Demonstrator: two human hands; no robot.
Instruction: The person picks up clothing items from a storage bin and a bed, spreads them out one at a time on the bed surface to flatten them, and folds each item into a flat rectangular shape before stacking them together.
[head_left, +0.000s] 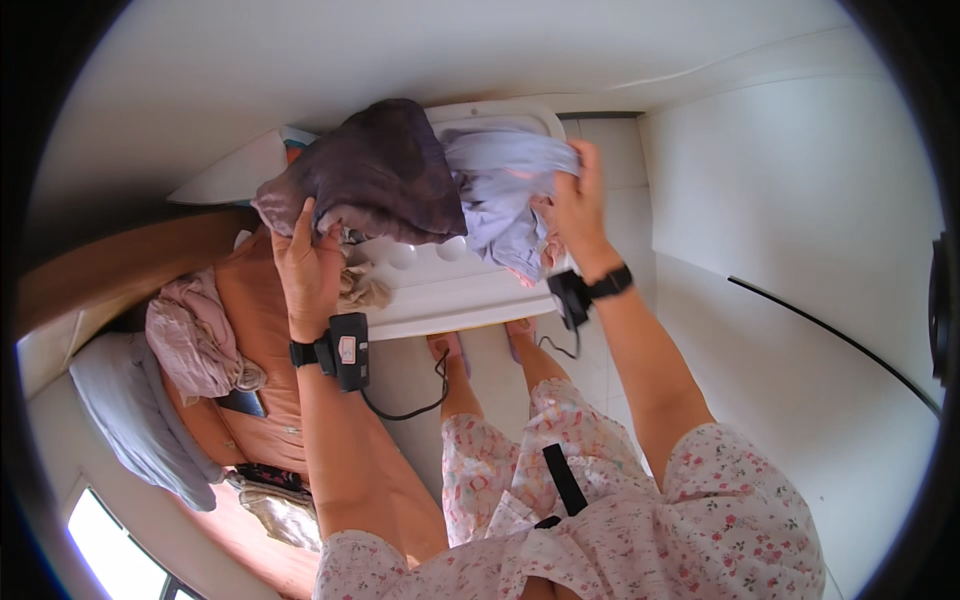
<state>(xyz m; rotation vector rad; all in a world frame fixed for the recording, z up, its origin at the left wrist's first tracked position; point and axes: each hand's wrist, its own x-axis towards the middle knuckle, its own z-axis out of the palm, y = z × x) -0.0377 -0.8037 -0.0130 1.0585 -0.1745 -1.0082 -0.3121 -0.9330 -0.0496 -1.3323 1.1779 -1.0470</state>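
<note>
My left hand grips the near left edge of a dark purple-brown plush cloth bundle, which is raised over the left part of a white plastic surface with a raised rim. With my right hand I hold the right end of a light blue-grey garment, slightly blurred, its lower part lying in a loose heap on the white surface. Pink fabric shows beneath and beside that garment. A crumpled beige cloth lies close to my left hand, partly hidden by the dark bundle.
At the left is a bed with an orange sheet, holding a crumpled pink cloth, a dark flat device and a grey pillow. White walls stand ahead and at the right. Cables hang from both wrist devices.
</note>
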